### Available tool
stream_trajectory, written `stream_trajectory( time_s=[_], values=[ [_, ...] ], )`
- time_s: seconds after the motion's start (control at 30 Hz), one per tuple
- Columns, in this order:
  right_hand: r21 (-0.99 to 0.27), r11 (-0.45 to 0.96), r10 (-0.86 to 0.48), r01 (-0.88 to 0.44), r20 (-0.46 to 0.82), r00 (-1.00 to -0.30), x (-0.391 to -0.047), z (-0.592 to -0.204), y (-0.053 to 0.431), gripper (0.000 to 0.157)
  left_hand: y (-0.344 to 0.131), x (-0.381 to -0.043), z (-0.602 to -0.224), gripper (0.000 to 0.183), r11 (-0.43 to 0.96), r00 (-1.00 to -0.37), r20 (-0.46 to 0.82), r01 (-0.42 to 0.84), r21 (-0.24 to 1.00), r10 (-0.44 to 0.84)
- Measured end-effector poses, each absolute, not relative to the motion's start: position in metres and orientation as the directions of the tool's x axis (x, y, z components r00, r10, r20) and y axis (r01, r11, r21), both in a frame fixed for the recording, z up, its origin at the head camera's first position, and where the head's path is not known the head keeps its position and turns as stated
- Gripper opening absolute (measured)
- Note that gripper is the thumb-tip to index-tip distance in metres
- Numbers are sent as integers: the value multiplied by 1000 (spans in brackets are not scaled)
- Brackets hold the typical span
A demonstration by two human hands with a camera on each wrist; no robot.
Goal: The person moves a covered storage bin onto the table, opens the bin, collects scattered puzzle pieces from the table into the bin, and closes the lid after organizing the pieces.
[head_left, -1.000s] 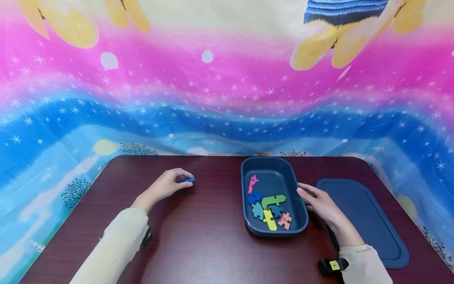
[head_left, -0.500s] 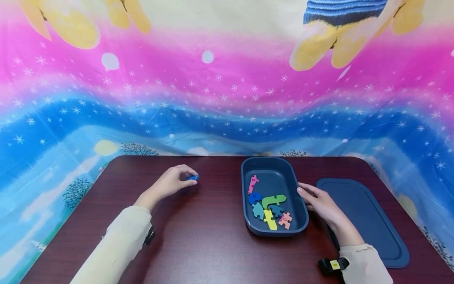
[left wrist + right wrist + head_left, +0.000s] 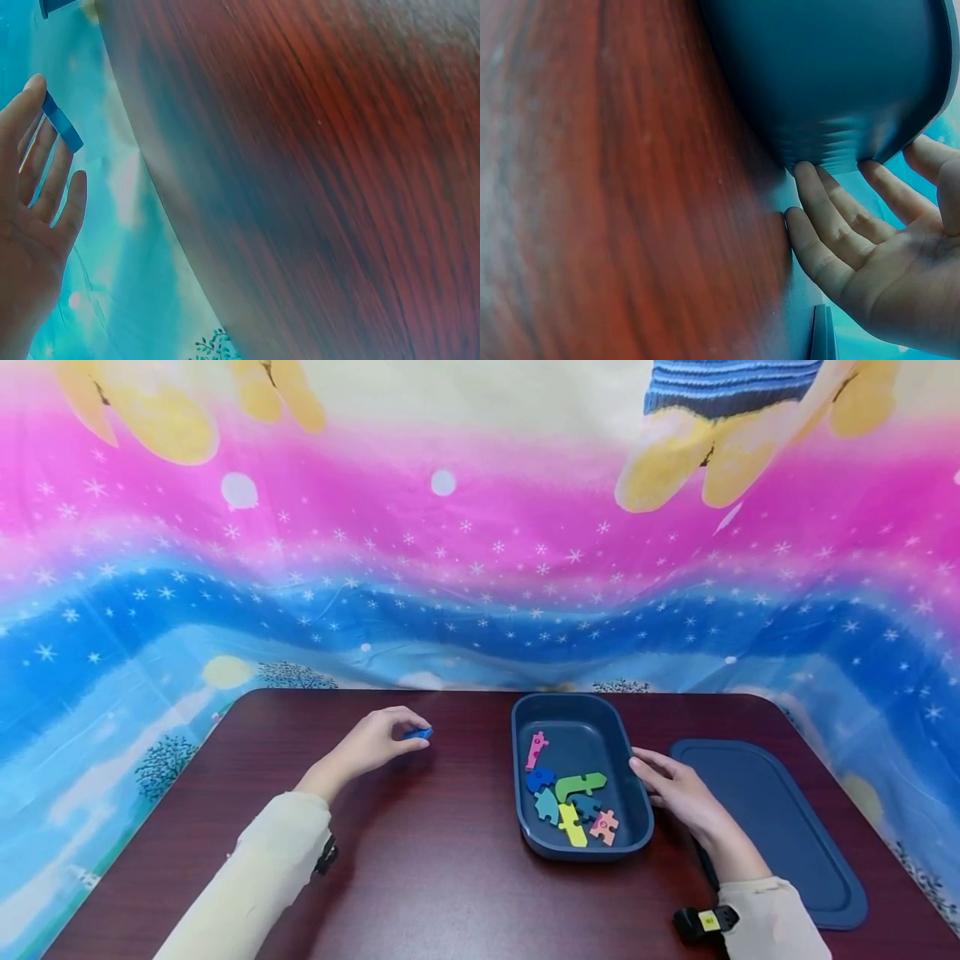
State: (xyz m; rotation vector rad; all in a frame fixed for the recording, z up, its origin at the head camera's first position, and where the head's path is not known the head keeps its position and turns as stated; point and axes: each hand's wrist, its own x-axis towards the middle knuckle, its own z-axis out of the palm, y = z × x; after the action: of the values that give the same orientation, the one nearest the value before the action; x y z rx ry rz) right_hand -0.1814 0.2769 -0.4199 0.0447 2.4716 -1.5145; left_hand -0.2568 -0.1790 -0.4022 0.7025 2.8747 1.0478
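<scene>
My left hand (image 3: 371, 742) pinches a small blue puzzle piece (image 3: 418, 733) between thumb and fingers, over the table left of the box. In the left wrist view the blue piece (image 3: 63, 124) shows its edge at the fingertips. A dark blue-grey plastic box (image 3: 581, 739) stands open on the table, with several puzzle pieces lying in it: pink, blue, teal, yellow, orange and a long green one (image 3: 581, 783). My right hand (image 3: 682, 792) touches the box's right side. In the right wrist view its fingertips (image 3: 805, 171) rest against the outer wall, thumb near the rim.
A matching flat lid (image 3: 780, 835) lies on the table to the right, partly behind my right forearm. The dark red-brown wooden table (image 3: 435, 877) ends at a back edge against a printed cloth (image 3: 480, 568).
My left hand has moved slightly right and away from me, towards the box, with the blue puzzle piece still pinched. The right hand, the box and its pieces stay in place.
</scene>
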Motion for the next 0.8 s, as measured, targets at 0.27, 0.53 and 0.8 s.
stream_trajectory(
  time_s=[0.27,0.53,0.8],
  values=[
    [-877,454,-100,158,-226,-969,-180,-419,276,74,-172,-257,-399,24,674,-895,150,419,609,420],
    [-877,452,-99,162,-230,-968,-181,-419,276,75,-157,-259,-392,24,656,-882,186,449,607,432],
    [-879,448,-94,165,-230,-969,-180,-419,276,76,-145,-262,-390,24,641,-876,226,468,608,426]
  ],
)
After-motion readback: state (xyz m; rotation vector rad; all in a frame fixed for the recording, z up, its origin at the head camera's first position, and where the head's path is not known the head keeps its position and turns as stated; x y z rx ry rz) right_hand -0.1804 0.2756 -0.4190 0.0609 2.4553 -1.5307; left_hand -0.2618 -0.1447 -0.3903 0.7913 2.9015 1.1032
